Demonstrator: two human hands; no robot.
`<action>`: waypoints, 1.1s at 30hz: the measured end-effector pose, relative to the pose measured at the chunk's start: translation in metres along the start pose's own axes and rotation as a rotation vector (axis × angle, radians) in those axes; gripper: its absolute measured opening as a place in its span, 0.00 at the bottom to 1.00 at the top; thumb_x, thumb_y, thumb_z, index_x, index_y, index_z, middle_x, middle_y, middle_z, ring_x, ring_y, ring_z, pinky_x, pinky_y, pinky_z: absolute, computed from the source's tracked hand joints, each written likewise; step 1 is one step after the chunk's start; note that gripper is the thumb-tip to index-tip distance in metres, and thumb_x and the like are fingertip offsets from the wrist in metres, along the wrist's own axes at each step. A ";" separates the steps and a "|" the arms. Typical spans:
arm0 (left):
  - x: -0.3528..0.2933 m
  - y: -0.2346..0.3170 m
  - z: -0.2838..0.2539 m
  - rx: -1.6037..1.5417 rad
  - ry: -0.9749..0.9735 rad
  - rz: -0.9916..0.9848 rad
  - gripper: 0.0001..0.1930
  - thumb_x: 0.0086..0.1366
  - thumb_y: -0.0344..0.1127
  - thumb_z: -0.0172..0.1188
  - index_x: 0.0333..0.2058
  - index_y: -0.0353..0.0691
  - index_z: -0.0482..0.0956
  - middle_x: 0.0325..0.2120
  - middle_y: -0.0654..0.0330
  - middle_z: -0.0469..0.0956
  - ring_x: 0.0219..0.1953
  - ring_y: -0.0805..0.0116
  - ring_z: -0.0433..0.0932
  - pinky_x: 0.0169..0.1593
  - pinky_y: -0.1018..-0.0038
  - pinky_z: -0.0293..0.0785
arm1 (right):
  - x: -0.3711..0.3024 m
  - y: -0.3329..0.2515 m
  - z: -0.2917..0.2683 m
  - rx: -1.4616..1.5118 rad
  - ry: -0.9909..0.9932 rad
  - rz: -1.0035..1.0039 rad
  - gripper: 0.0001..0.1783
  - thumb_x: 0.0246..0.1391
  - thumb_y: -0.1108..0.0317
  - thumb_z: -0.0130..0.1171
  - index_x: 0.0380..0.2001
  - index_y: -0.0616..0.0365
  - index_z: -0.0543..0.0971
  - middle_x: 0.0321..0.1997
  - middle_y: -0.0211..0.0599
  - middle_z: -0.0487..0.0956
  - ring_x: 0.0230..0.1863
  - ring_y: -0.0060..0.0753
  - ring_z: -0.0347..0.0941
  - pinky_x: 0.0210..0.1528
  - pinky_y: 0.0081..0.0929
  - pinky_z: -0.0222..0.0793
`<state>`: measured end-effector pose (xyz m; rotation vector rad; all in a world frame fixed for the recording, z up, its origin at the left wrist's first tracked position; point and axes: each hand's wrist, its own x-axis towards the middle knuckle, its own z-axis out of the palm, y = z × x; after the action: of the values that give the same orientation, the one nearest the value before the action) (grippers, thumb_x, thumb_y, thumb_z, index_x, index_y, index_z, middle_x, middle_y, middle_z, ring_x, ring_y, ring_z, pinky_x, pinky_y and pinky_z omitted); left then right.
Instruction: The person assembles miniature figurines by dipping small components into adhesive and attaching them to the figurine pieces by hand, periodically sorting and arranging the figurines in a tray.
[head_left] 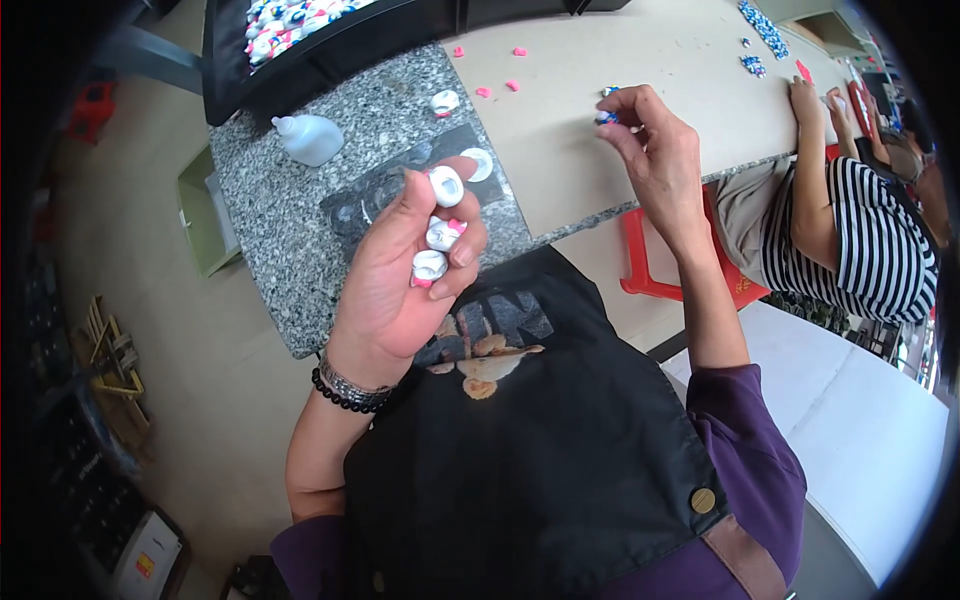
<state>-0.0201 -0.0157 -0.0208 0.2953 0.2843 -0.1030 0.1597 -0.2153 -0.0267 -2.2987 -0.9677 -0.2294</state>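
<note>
My left hand (pixel 385 265) is raised over the granite worktop's near edge, palm up, its fingers closed round several small white moulded pieces with pink details. The topmost, a white piece (pixel 446 187) with a recess, sits by the thumb. A white piece (pixel 444 235) with a pink spot lies in the fingers below it. Over the beige tabletop my right hand (pixel 660 150) pinches a small blue-and-white piece (pixel 606 118) between thumb and fingertips. Another blue-and-white piece (pixel 611 91) shows just behind those fingers. Its full shape is hidden.
A squeeze bottle (pixel 312 140) and a dark mat (pixel 345 205) are on the granite. Behind stands a black tray (pixel 350 45) of white pieces. Loose pink pieces (pixel 512 85) dot the tabletop. At right, a person in a striped top (pixel 865 225) works beside a red stool (pixel 637 255).
</note>
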 end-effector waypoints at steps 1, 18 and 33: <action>-0.001 0.000 0.000 0.007 0.018 0.006 0.23 0.72 0.49 0.49 0.52 0.34 0.69 0.34 0.58 0.75 0.27 0.74 0.68 0.19 0.84 0.59 | 0.002 -0.008 -0.001 0.214 -0.108 0.115 0.04 0.53 0.74 0.60 0.33 0.60 0.79 0.31 0.34 0.79 0.33 0.29 0.76 0.34 0.27 0.72; -0.019 -0.001 -0.006 0.379 0.201 0.159 0.18 0.72 0.44 0.52 0.52 0.36 0.70 0.39 0.57 0.75 0.25 0.82 0.67 0.19 0.89 0.57 | 0.020 -0.060 0.028 0.387 -0.288 -0.144 0.07 0.50 0.76 0.64 0.34 0.63 0.80 0.32 0.35 0.80 0.33 0.28 0.77 0.36 0.23 0.73; -0.013 0.004 -0.006 0.560 0.237 0.338 0.15 0.70 0.40 0.55 0.48 0.36 0.71 0.38 0.64 0.76 0.24 0.86 0.64 0.20 0.90 0.53 | 0.023 -0.063 0.039 0.539 -0.159 -0.157 0.06 0.47 0.76 0.64 0.31 0.60 0.82 0.28 0.32 0.79 0.31 0.26 0.77 0.33 0.24 0.72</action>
<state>-0.0336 -0.0089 -0.0218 0.9103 0.4346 0.1926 0.1293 -0.1445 -0.0185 -1.7682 -1.1303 0.1414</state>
